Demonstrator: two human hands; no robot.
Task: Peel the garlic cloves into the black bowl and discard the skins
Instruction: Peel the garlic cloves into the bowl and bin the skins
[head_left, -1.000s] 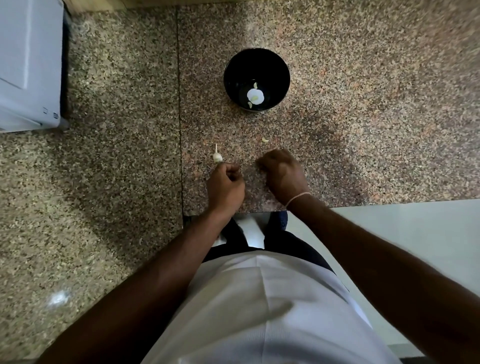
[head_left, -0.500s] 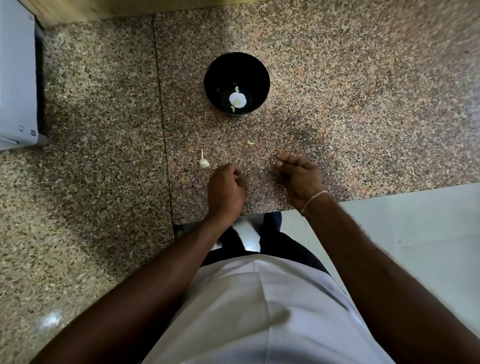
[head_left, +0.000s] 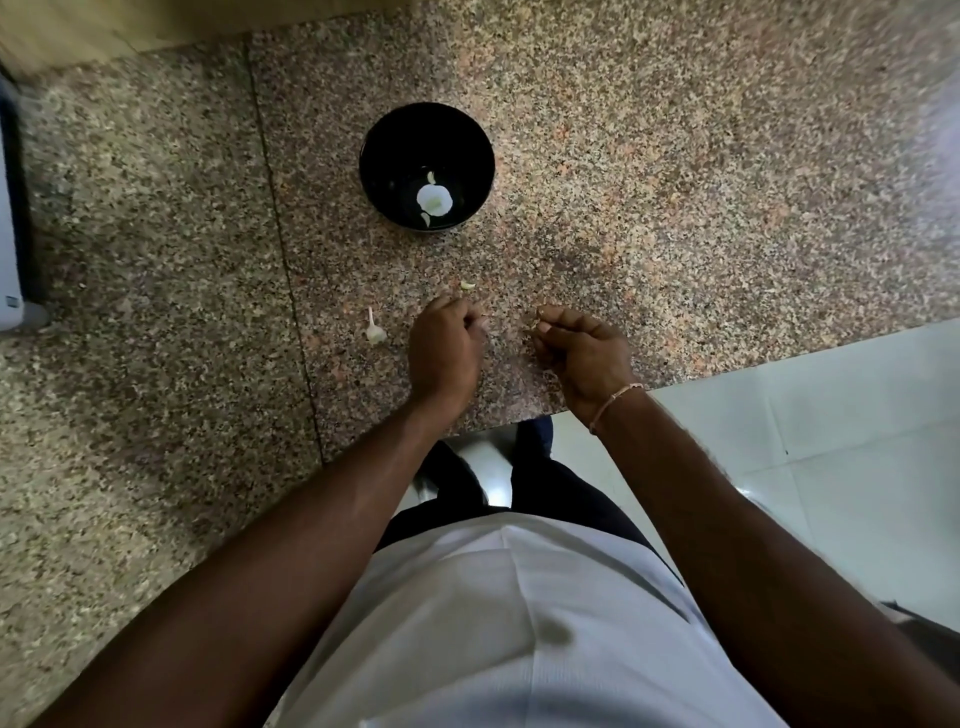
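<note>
While our hands hover low over the granite counter (head_left: 675, 208), we judge that we are mid-peel on one clove. Our left hand (head_left: 445, 349) is curled into a loose fist, and we cannot tell what it encloses. Our right hand (head_left: 584, 353) has its fingers bent, with its fingertips (head_left: 543, 327) seeming to pinch a small pale scrap, probably skin, though it is too small to be sure. To do this step well, we should split the papery skin with a thumbnail, twist it off in one piece, and keep clove and skin in separate hands so that only clean garlic goes into the black bowl (head_left: 379, 135).

The bowl stands beyond our hands, holding a pale round patch that may be only glare, with a few small whitish slivers beside it. A small unpeeled garlic piece (head_left: 375, 332) with a thin stalk lies just left of our left hand, and a loose clove (head_left: 467, 285) lies just beyond it.
</note>
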